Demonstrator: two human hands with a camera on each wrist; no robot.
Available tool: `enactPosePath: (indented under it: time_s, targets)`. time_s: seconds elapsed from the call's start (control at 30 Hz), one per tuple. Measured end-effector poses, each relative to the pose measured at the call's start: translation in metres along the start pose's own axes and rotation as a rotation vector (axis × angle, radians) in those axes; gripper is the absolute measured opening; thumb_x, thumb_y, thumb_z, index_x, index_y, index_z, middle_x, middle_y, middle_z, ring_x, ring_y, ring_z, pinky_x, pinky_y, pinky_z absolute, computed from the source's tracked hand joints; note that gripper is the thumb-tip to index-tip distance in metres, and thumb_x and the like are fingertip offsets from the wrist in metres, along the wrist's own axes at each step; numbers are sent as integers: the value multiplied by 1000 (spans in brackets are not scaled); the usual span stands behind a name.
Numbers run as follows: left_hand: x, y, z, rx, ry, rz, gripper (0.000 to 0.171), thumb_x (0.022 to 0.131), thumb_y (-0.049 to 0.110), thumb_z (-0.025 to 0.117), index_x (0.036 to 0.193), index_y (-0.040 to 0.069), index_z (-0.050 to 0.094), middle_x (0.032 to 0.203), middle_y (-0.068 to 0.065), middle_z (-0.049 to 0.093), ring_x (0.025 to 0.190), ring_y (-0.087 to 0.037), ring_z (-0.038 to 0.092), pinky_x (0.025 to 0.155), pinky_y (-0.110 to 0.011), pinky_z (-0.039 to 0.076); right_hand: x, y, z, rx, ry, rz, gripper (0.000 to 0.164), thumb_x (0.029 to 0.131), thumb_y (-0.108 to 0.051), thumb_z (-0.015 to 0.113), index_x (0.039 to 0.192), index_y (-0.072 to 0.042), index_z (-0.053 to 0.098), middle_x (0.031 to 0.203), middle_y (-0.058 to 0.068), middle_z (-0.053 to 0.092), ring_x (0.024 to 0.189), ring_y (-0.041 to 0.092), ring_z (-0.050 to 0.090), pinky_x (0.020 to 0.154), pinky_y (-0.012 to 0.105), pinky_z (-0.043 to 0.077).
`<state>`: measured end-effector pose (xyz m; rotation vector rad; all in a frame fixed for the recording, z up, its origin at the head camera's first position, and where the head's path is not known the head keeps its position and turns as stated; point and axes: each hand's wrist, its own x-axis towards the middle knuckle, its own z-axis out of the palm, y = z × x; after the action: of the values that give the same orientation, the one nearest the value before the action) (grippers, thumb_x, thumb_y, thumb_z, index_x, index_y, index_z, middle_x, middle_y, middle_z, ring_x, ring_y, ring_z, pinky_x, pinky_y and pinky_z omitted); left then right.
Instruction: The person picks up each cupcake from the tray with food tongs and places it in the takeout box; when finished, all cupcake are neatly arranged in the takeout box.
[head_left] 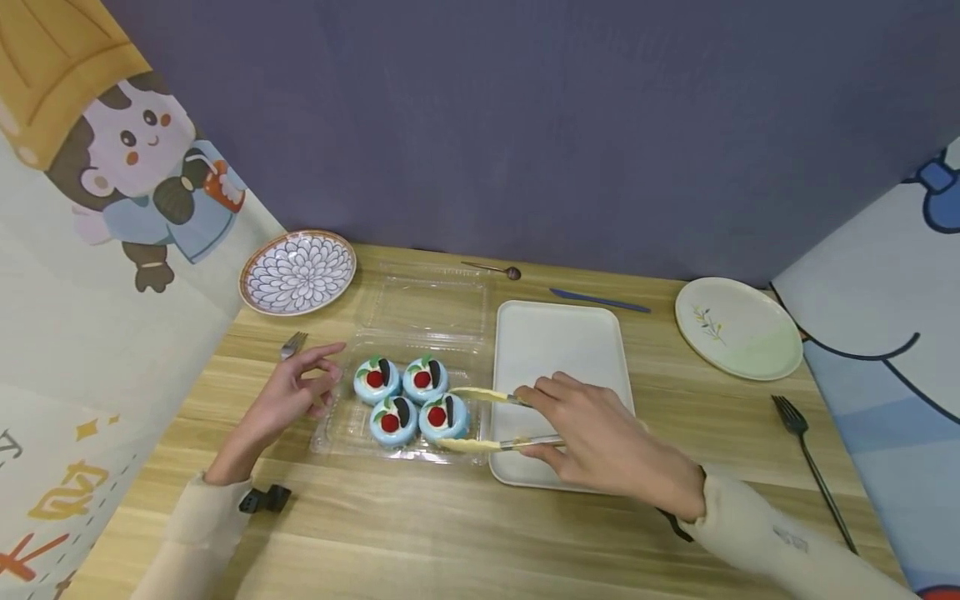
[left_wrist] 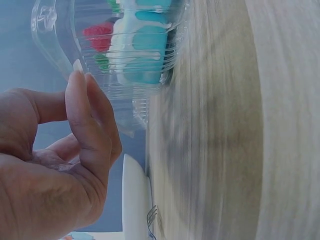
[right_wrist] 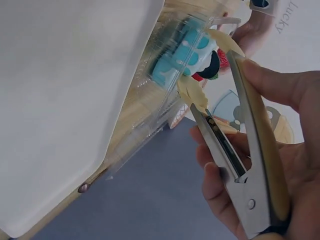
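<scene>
In the head view my right hand (head_left: 600, 433) grips a pair of tongs (head_left: 525, 442) with pale yellow scalloped tips and metal arms. The tips are spread on either side of the front right blue cupcake (head_left: 444, 417). Several such cupcakes, each with a red berry, green leaf and dark cookie, sit in a clear plastic box (head_left: 352, 433) whose lid lies folded back. My left hand (head_left: 296, 392) hovers at the box's left edge, fingers loosely bent, holding nothing. The left wrist view puts its fingertips (left_wrist: 76, 70) right by the box's rim.
A white tray (head_left: 558, 350) lies right of the box, under the tongs. Farther out are a patterned plate (head_left: 300, 275), a small fork (head_left: 294, 343), a spoon (head_left: 510, 272), a blue knife (head_left: 600, 301), a cream plate (head_left: 742, 333) and a dark fork (head_left: 813, 467). Walls border the table.
</scene>
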<state>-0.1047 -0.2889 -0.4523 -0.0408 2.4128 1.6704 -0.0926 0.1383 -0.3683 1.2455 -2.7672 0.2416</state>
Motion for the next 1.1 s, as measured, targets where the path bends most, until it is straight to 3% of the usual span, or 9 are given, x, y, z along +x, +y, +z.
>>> enactPosePath:
  time_s: [0.2,0.4,0.77,1.1]
  targets:
    - [0,0,1,-2,3,1,51,100,14,55,149,10,40,118,-23,51,66,-10,61,52,-31,59,11,-3,-6,-50,-49,-60,58,79,-47,78,126,-17,61,103,-8,63,90,12,58,68,30,57]
    - [0,-1,2,-4,3,5,51,100,14,55,149,10,40,118,-24,51,66,-10,61,52,-31,59,23,-7,-10,-89,-90,-107,50,81,-45,77,118,-16,62,97,-7,62,83,13,55,59,29,54]
    - [1,0,0,-12,1,5,53,100,13,55,150,9,39,118,-22,51,67,-10,61,53,-32,60,43,-15,-21,-165,-189,-133,56,80,-44,77,123,-12,62,102,-2,64,87,16,55,60,32,56]
    - [0,0,0,-18,-2,1,53,100,12,55,150,9,39,117,-21,52,67,-10,61,51,-30,59,42,-14,-21,-141,-223,-92,59,81,-48,76,127,-14,60,105,-2,65,93,16,57,65,33,58]
